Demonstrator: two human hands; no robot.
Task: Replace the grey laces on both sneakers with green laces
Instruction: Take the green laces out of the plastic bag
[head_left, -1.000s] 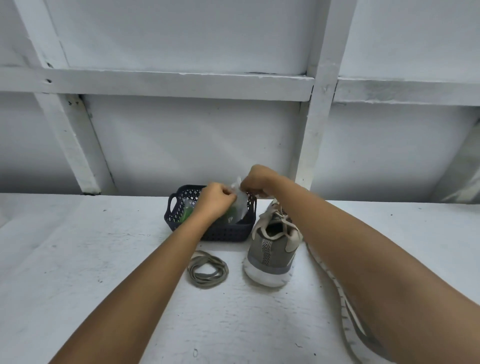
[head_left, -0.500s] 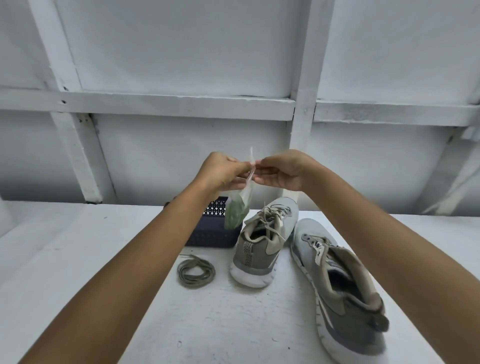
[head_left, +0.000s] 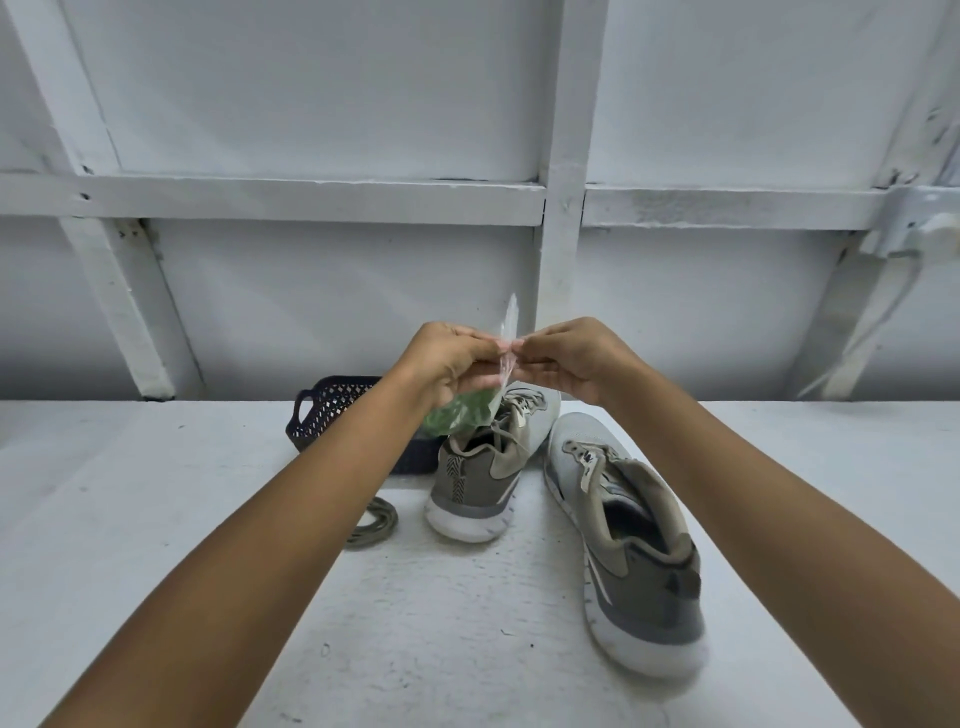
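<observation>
A white panelled wall (head_left: 311, 104) with painted battens rises behind a white, slightly gritty worktop (head_left: 130, 519). Two grey sneakers stand on the worktop. The near one (head_left: 639, 561), on the right, seems to carry no lace, though blur makes that hard to be sure of. The far one (head_left: 483, 467) has its grey lace threaded and sits just beside a dark basket (head_left: 332, 410). A loose grey lace (head_left: 376, 527) lies coiled left of the far sneaker, partly hidden by the left forearm.

Both hands are raised above the far sneaker. The left hand (head_left: 447, 358) and right hand (head_left: 571, 358) each pinch the top of a small clear bag (head_left: 506, 332), with fingers curled and fingertips nearly meeting across the film. The green laces (head_left: 457, 415) hang bunched in the bottom of the bag, below the left hand.

The bag looks like thin, light, slippery film that crumples and gives no firm edge. It is probably best held as it is now, one lip in each fingertip pinch close to the mouth, and pulled apart gently so it does not tear or slip. The laces should be soft, limp and almost weightless, and likely to tangle if tugged out in a bunch. A stiff tip would be the best place to draw one out and thread it.
</observation>
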